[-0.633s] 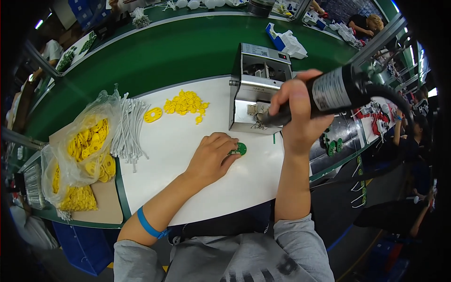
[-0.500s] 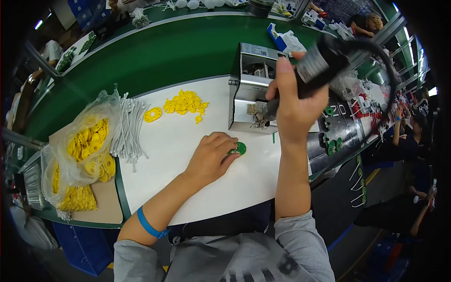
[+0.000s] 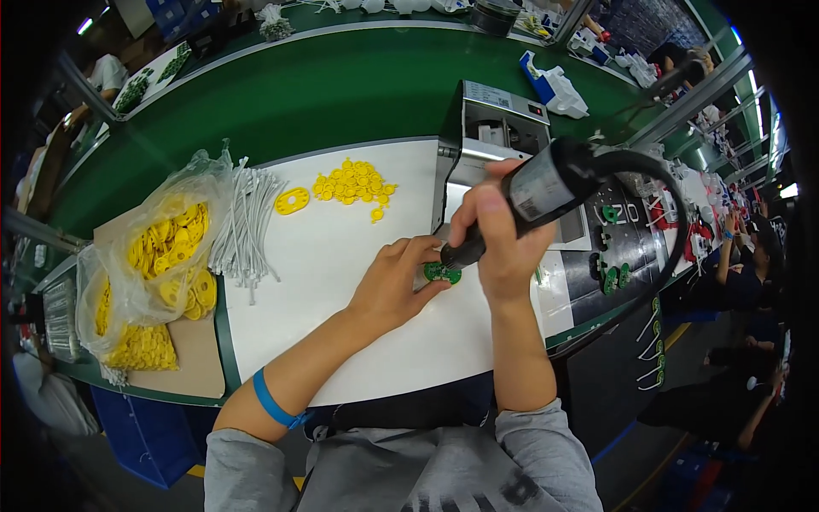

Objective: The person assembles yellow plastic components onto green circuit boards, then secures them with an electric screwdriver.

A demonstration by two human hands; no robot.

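On the white work sheet (image 3: 367, 363), the fingers and thumb of my left hand (image 3: 388, 286) pinch a small round green circuit board (image 3: 443, 273) by its edge. My right hand (image 3: 505, 247) is wrapped round a black electric screwdriver (image 3: 539, 189), held aslant with a thick cable curving off to the right. Its tip comes down at the board, next to my left fingertips; whether tip and screw touch cannot be made out. Behind the screwdriver stands a metal-cased screw feeder (image 3: 503, 104), partly covered by my right hand and the tool.
Small yellow round parts (image 3: 350, 182) lie heaped beyond my left hand, beside a yellow oval plate (image 3: 292, 201). Further left are a bundle of white cables (image 3: 247, 230) and a clear bag (image 3: 175, 235) of yellow parts. More green boards (image 3: 610, 279) sit on a black mat at right.
My right hand has brought the screwdriver from the screw feeder down and left to the board. My left hand still holds the board; the whole view has shifted slightly.
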